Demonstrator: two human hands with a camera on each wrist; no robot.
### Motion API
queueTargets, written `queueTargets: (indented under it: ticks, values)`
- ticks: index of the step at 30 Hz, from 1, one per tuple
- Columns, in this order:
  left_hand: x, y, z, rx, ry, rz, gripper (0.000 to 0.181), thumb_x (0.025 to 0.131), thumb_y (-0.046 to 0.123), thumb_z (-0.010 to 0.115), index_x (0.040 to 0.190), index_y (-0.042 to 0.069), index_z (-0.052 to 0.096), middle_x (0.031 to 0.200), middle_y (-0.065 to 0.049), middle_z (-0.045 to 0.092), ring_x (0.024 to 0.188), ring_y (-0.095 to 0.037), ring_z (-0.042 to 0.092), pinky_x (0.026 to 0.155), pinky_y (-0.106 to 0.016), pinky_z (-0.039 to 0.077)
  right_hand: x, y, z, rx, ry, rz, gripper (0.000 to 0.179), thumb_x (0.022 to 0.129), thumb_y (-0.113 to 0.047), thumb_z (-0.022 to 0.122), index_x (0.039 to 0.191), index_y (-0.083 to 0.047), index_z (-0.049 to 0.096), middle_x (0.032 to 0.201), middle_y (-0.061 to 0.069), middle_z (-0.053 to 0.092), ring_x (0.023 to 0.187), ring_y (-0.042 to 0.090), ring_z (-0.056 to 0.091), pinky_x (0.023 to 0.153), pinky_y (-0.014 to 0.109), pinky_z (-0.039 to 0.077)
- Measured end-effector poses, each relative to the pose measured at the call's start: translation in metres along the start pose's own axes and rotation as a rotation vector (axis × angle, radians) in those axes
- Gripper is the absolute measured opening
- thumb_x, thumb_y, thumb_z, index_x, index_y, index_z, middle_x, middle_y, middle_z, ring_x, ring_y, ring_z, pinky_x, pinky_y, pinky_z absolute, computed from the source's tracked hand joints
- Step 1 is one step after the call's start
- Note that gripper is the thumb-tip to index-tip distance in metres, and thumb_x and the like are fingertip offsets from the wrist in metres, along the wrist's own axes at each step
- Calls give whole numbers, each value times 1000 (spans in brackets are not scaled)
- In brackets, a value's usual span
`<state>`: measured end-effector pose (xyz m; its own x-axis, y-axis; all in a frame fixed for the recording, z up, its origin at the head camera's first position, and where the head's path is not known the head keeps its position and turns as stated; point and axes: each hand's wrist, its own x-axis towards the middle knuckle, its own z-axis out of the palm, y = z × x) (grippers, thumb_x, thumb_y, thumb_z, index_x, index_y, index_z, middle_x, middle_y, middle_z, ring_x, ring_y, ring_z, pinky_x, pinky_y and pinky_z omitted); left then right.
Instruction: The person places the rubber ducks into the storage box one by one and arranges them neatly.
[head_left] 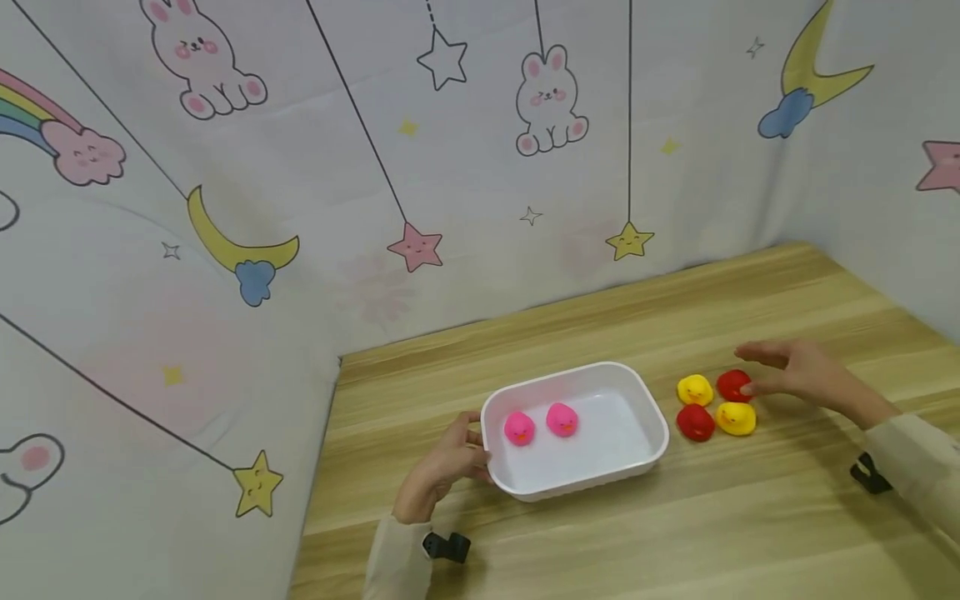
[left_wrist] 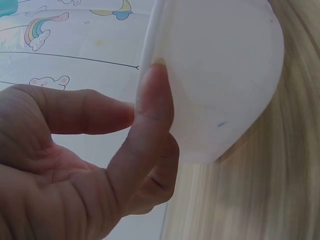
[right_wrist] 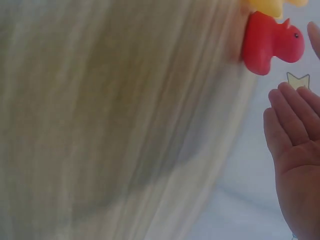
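Right hand (right_wrist: 299, 160) beside red duck (right_wrist: 267, 44) (seemingly apart).

We log pale cream sleeves, long and plain: left sleeve (head_left: 399, 557), right sleeve (head_left: 917, 462). Beside each cuff, small black hardware: left piece (head_left: 447, 547) lobed and blocky, right piece (head_left: 870, 475) notched. Left hand (head_left: 447, 457) and right hand (head_left: 808, 379) bare; we note a nail edge on one left fingertip (left_wrist: 157, 82).

Tray (head_left: 609, 429) is showing smooth, faintly glossy white plastic. Pink ducks (head_left: 519, 428), red ducks (head_left: 695, 423) and yellow ducks (head_left: 737, 419) are looking smooth, rubbery or plastic. Tabletop (head_left: 720, 508) is displaying streaked wood grain, low sheen. Backdrop (head_left: 480, 179) is reading as matt, creased cloth; sleeves (head_left: 399, 560) are appearing matt, fabric-like.
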<state>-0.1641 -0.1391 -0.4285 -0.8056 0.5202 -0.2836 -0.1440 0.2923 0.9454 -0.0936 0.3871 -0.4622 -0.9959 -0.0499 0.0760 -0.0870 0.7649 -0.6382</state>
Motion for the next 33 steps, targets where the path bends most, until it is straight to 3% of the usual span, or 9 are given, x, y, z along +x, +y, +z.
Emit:
queueTargets:
  ticks: [4, 9, 13, 16, 18, 25, 28, 33]
  values:
    - [0, 0, -1, -14, 2, -5, 66, 84, -14, 54, 144, -13, 26, 109, -30, 49, 76, -28, 60, 61, -33, 64, 2, 6, 6, -26, -11, -19, 64, 81, -29, 85, 130, 6, 63, 126, 21, 66, 116, 38, 62, 84, 2, 41]
    - [0, 0, -1, -25, -5, -6, 66, 84, -14, 54, 144, -13, 25, 110, -30, 48, 78, -28, 60, 63, -35, 65, 4, 8, 12, -21, -35, -26, 65, 79, -25, 87, 127, 12, 63, 124, 27, 66, 115, 47, 61, 85, 8, 48]
    - [0, 0, -1, -25, -10, -1, 66, 84, -14, 54, 144, -13, 25, 110, -29, 47, 78, -27, 59, 64, -36, 65, 6, 5, 13, -49, -34, -26, 66, 79, -26, 87, 126, 12, 63, 122, 28, 65, 115, 49, 60, 92, 32, 57]
    - [0, 0, -1, -23, -11, 1, 66, 84, -14, 53, 144, -13, 25, 110, -29, 48, 78, -27, 59, 64, -35, 65, 8, 4, 14, -86, -35, -37, 67, 77, -29, 88, 125, 12, 64, 120, 28, 66, 114, 48, 61, 94, 54, 55]
    - [0, 0, -2, -21, -11, 1, 66, 84, -14, 54, 144, -13, 26, 109, -29, 48, 78, -27, 60, 64, -35, 65, 9, 4, 15, -112, -36, -44, 67, 76, -31, 88, 123, 11, 65, 118, 28, 67, 112, 47, 62, 93, 58, 53]
    - [2, -4, -2, -28, -17, 6, 65, 83, -13, 54, 143, -13, 28, 110, -29, 48, 79, -28, 60, 67, -40, 66, 12, 6, 16, -153, -13, -96, 58, 72, -28, 91, 115, 4, 70, 111, 23, 71, 106, 40, 66, 88, 46, 57]
    - [2, -4, -3, -25, -9, 7, 66, 83, -13, 54, 143, -13, 27, 110, -29, 48, 79, -28, 59, 67, -39, 66, 14, 7, 15, -97, -17, -88, 58, 72, -24, 91, 116, 4, 67, 112, 22, 71, 105, 34, 67, 86, 31, 57]
    - [2, -3, -3, -21, -6, 6, 65, 83, -13, 55, 143, -12, 28, 110, -29, 47, 79, -28, 59, 66, -39, 66, 16, 5, 11, 52, -52, -35, 61, 75, -18, 90, 122, 7, 61, 119, 26, 67, 100, -2, 59, 82, 11, 51]
